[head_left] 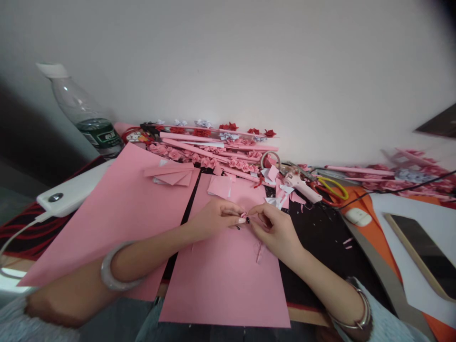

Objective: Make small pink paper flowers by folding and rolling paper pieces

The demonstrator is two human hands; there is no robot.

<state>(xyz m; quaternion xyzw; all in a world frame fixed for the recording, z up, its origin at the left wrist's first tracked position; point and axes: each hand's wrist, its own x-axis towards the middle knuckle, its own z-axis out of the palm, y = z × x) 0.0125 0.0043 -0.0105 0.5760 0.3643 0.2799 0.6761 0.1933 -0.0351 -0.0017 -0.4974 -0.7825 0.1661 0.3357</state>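
Observation:
My left hand [215, 217] and my right hand [278, 232] meet over a sheet of pink paper [228, 285]. Between the fingertips of both is a small folded piece of pink paper [244, 215], partly hidden by the fingers. Each hand is closed in a pinch on it. Just below my right hand lies a thin pink paper scrap [259, 251]. Beyond my left hand sits a short stack of small pink paper squares [220, 185]. A larger pink sheet [131, 209] lies under my left forearm, with folded pink pieces [173, 174] on top.
A water bottle [83, 111] and a white power bank [74, 187] stand at left. Paper flowers [167, 152] and pink rolled sticks line the wall. A glue gun [301, 185], tape roll [270, 161], yellow-handled scissors [333, 187], white mouse [358, 217] and phone [423, 251] are rightward.

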